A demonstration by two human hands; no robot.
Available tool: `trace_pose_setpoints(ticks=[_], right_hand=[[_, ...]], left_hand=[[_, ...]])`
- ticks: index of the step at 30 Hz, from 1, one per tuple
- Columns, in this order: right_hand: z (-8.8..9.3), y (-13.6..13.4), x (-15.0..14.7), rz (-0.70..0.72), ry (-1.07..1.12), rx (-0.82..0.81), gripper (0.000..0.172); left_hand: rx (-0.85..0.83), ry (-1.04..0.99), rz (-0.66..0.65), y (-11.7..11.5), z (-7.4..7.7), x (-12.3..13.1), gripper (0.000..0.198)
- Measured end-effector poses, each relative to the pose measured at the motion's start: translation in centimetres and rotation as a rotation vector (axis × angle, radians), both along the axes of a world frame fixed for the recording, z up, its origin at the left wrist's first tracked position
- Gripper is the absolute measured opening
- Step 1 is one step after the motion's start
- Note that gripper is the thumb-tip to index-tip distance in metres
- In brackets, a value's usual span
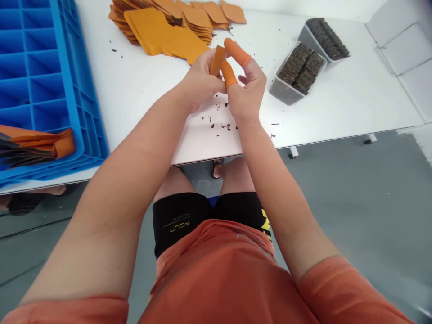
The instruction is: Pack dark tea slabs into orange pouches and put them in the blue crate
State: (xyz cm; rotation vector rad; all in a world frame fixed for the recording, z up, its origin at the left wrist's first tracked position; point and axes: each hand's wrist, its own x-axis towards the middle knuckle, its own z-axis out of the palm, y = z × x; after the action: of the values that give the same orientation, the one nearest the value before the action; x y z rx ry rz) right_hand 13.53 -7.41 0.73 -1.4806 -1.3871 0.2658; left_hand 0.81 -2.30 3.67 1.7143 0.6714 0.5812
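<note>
My left hand (204, 83) is closed round a small, flat orange piece (218, 62), which stands on edge above the white table (148, 112); it looks like leather or felt. From the other side my right hand (248, 90) meets it, thumb and forefinger in orange finger cots (238, 53) pressed at its edge. The far side of the piece is hidden by my fingers. Just beyond my left hand lie fanned stacks of similar orange pieces (148, 31). Dark brown scraps (228, 127) are scattered on the table below my hands.
A blue crate (72, 90) with compartments stands at the left, folded orange and dark pieces (37, 146) in its near corner. To the right are two clear plastic tubs (286, 92) packed with thin dark brown pieces (300, 67). The table's front edge runs before my lap.
</note>
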Motion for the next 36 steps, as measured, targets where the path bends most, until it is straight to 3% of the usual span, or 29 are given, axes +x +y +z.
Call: trace_pose_setpoints(ticks=[3, 9, 18, 24, 31, 36], right_hand=[[0.0, -0.2, -0.3, -0.025, -0.072, 0.021, 0.048], [-0.1, -0.5, -0.3, -0.102, -0.203, 0.001, 0.051], [-1.2, 0.6, 0.0, -0.086, -0.172, 0.042, 0.048], [-1.5, 0.7, 0.1, -0.159, -0.179, 0.166, 0.046], [-1.0, -0.1, -0.2, -0.074, -0.422, 0.19, 0.048], [-1.0, 0.2, 0.0, 0.001, -0.546, 0.191, 0.053]], left_hand=[[0.024, -0.155, 0.12, -0.2, 0.0, 0.2, 0.037], [0.034, -0.093, 0.112, -0.3, -0.4, 0.3, 0.033], [-0.091, -0.289, 0.178, 0.7, -1.4, 0.4, 0.042], [-0.146, -0.269, 0.194, 0.5, -1.2, 0.2, 0.069], [0.026, -0.092, 0.147, 1.3, -1.6, -0.5, 0.06], [0.289, -0.073, 0.047, 2.1, -2.1, -1.0, 0.055]])
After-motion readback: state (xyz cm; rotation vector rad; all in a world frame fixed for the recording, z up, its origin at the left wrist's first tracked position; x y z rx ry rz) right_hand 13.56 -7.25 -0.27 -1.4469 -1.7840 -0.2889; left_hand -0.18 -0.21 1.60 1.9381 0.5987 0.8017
